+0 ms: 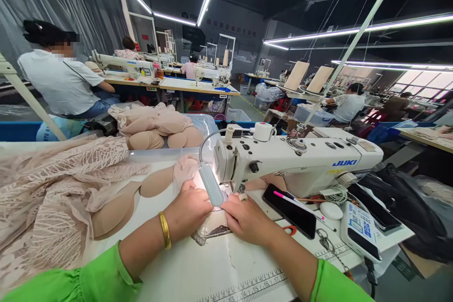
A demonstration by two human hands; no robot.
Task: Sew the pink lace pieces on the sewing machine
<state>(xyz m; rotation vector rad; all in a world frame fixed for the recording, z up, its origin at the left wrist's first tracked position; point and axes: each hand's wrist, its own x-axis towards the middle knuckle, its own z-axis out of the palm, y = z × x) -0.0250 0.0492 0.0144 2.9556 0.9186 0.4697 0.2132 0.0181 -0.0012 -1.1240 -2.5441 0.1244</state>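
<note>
My left hand [189,210] and my right hand [246,217] rest side by side on the white table, fingers curled down onto a small beige lace piece [212,227] under the needle of the white JUKI sewing machine [300,160]. A gold bangle sits on my left wrist. The machine's small lamp [211,184] shines between my hands and hides the fingertips. Both sleeves are bright green.
Pink lace fabric [46,188] and beige bra cups [155,181] lie at left, more in a clear bin [198,125]. A black phone [290,211] with a pink pen, scissors [327,240] and a control box [361,229] sit at right. Other people sew at tables behind.
</note>
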